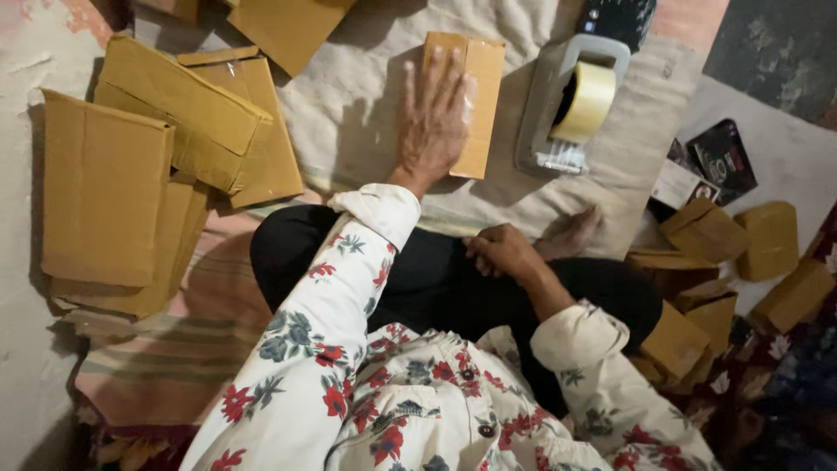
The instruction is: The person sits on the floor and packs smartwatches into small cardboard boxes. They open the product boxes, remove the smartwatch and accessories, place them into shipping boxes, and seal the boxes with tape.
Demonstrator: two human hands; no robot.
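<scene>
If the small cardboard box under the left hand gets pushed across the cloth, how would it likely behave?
The small cardboard box lies flat with the left hand pressed on it, so it should probably slide, not roll or tip. It looks stiff and seems light for its size. The cloth would likely drag and wrinkle under it.

Matt brown cardboard box (475,96) — smooth, papery. Tape roll (586,100) glossy, yellowish, in a grey plastic dispenser (540,113). Cloth (366,96) underneath — coarse, off-white weave. Sleeve (331,331) soft floral fabric.
</scene>
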